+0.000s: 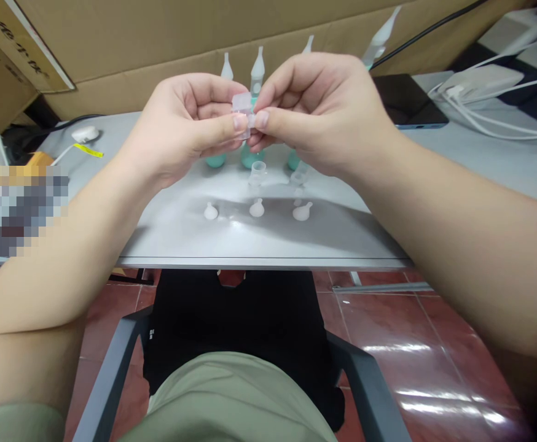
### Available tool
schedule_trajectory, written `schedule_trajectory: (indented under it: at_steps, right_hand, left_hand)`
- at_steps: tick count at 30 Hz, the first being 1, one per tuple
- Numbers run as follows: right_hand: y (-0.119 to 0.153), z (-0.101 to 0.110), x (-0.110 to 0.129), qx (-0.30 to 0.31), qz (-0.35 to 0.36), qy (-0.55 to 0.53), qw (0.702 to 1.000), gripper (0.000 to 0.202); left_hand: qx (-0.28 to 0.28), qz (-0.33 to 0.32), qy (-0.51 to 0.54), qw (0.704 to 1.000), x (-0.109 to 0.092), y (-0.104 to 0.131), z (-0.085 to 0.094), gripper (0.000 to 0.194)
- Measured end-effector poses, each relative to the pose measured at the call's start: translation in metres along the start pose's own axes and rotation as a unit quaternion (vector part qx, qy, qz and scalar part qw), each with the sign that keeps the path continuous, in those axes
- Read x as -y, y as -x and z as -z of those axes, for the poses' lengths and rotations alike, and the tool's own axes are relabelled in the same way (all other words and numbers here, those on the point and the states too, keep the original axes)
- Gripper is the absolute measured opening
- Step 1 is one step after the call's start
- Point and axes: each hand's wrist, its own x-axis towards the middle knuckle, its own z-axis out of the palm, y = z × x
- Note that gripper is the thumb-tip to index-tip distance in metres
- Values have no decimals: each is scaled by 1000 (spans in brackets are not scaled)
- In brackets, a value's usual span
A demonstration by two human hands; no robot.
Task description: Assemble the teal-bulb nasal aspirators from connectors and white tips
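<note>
Above the grey table, a small clear plastic piece [242,103] is pinched between the thumb and fingers of my left hand [195,123]. My right hand [314,107] pinches the same piece from its right side, thumb tips almost meeting. Behind my hands stand several teal-based bulbs with white pointed nozzles, one of them a middle bulb [252,158]. On the table nearer me lie a clear cup-like part [258,172], another clear part [300,174], and white caps: left [211,212], middle [257,208] and right [302,212].
A black tablet [407,101] and white cables [485,120] lie at the back right. At the left are a white plug [85,134] with a yellow tag and a pixelated patch. Cardboard [158,37] lines the back. The table's front edge [268,264] runs before the chair.
</note>
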Motion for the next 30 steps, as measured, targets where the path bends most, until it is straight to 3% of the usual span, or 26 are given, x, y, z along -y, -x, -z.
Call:
schedule_trajectory:
  at_steps: [10, 13, 17, 22, 27, 30]
  right_hand:
    - [1, 11, -4, 34, -47, -35, 998, 30]
    - [-1, 13, -3, 48, -52, -39, 997, 35]
    - [0, 10, 2, 66, -74, -67, 993, 34]
    - [0, 3, -4, 36, -26, -125, 991, 34]
    - [0, 8, -5, 28, 7, -77, 997, 48]
    - [0, 9, 0, 12, 26, -28, 999, 39]
  left_hand:
    - [10, 25, -79, 997, -13, 9, 3, 89]
    - [10, 34, -92, 995, -15, 9, 2, 90]
    - [21, 11, -95, 995, -14, 8, 0, 79]
    - [3, -27, -38, 999, -15, 7, -3, 44]
    - [-27, -68, -24, 997, -13, 6, -5, 29]
    - [2, -78, -61, 995, -13, 6, -6, 20]
